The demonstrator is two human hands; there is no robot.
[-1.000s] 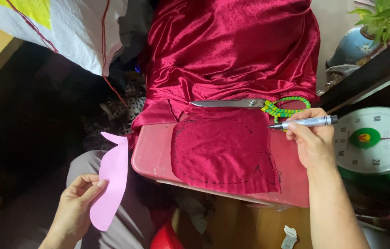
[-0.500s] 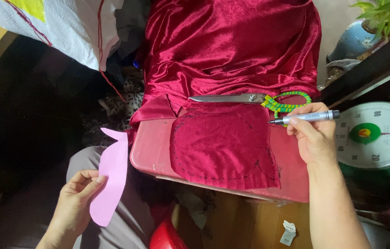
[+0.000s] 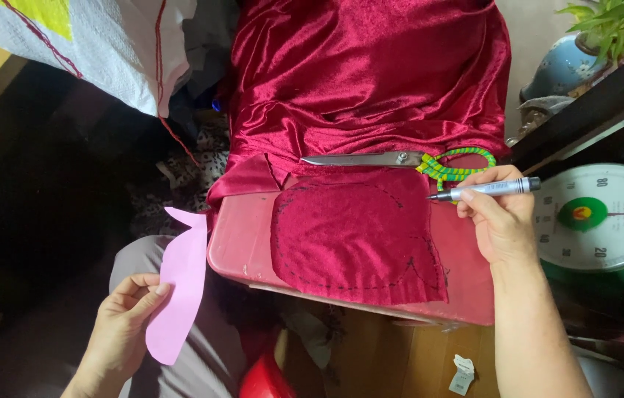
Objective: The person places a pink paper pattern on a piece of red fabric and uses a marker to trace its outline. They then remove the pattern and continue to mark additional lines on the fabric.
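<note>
Holding pink paper pattern (image 3: 178, 295), marker (image 3: 485, 190) over fabric piece (image 3: 352, 236)

1. Two hands: the left hand (image 3: 116, 335) and the right hand (image 3: 502, 225).
2. One pink paper pattern (image 3: 179, 291).
3. One marker pen (image 3: 485, 190).
4. One pair of scissors (image 3: 400, 159).
5. One small piece of red cloth (image 3: 356, 239) with a dotted outline.
6. One round weighing scale (image 3: 595, 217).
7. One potted plant (image 3: 584, 44).
</note>
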